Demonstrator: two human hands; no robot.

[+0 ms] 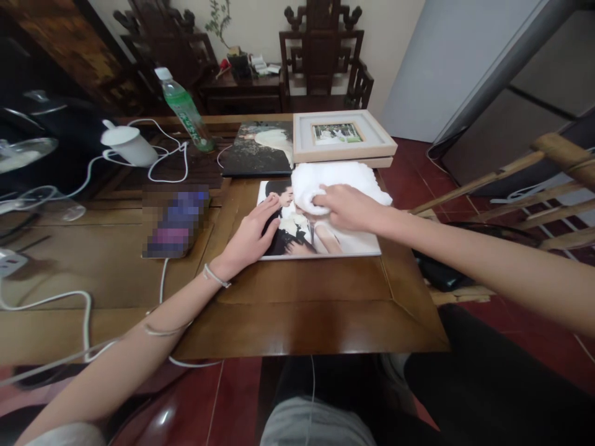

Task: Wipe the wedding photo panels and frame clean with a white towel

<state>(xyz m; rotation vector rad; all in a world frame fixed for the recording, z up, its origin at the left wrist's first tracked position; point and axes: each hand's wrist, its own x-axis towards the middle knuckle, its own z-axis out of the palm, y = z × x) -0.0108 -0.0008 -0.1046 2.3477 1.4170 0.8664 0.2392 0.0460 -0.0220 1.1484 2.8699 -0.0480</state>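
A flat photo panel (328, 243) with a printed picture of two people lies on the wooden table in front of me. My left hand (251, 230) rests on its left edge, fingers stretched out and holding nothing. On the panel's upper right lies a bunched white towel (353, 179). My right hand (346, 207) has its fingers closed on the towel and presses it against the picture. The towel and hand hide part of the panel's upper right.
Behind the panel lie a dark photo panel (258, 148) and stacked pale picture frames (301, 137). To the left are a phone (175, 226), a white lidded cup (132, 147), a green-labelled bottle (186, 111) and white cables. A wooden chair (553, 192) stands right of the table (297, 328).
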